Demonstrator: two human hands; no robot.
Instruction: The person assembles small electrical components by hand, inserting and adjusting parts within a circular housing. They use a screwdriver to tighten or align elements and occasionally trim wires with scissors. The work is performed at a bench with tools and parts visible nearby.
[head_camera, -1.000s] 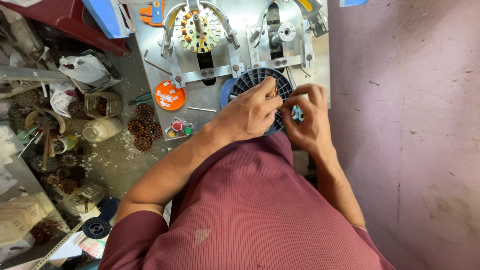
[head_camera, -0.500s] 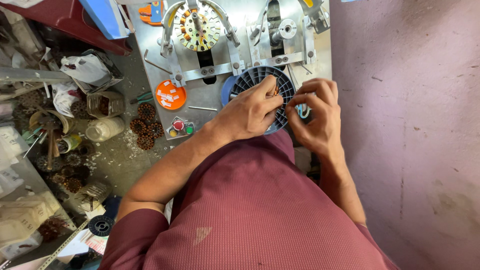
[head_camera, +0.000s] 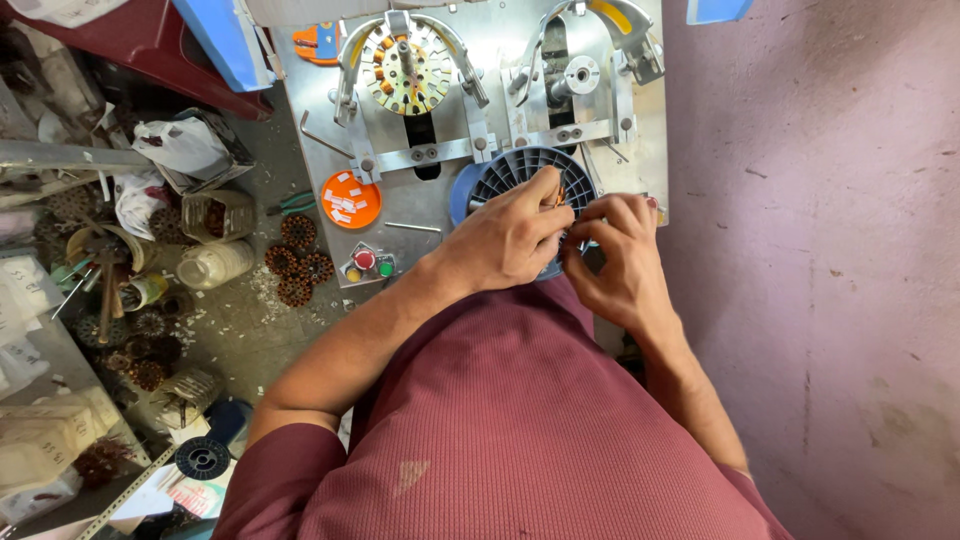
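Observation:
My left hand (head_camera: 505, 237) and my right hand (head_camera: 617, 252) meet over a round dark-blue ribbed disc (head_camera: 510, 172) that lies on the near edge of a metal winding bench (head_camera: 470, 95). The fingertips of both hands pinch thin copper wire and a small part just above the disc. What exactly sits between the fingers is hidden by them. A wound stator with copper coils (head_camera: 405, 70) is clamped in the left fixture of the bench. The right fixture (head_camera: 578, 75) holds a bare spindle.
An orange lid with small white slips (head_camera: 351, 199) and a small box with red and green buttons (head_camera: 366, 264) sit on the bench. Left on the floor lie copper-wound stators (head_camera: 297, 262), a plastic jar (head_camera: 214, 264), bags and scrap. A pink wall (head_camera: 820, 250) stands right.
The view has shifted slightly. My right hand has moved in closer to my left hand over the blue disc; both keep working the wire.

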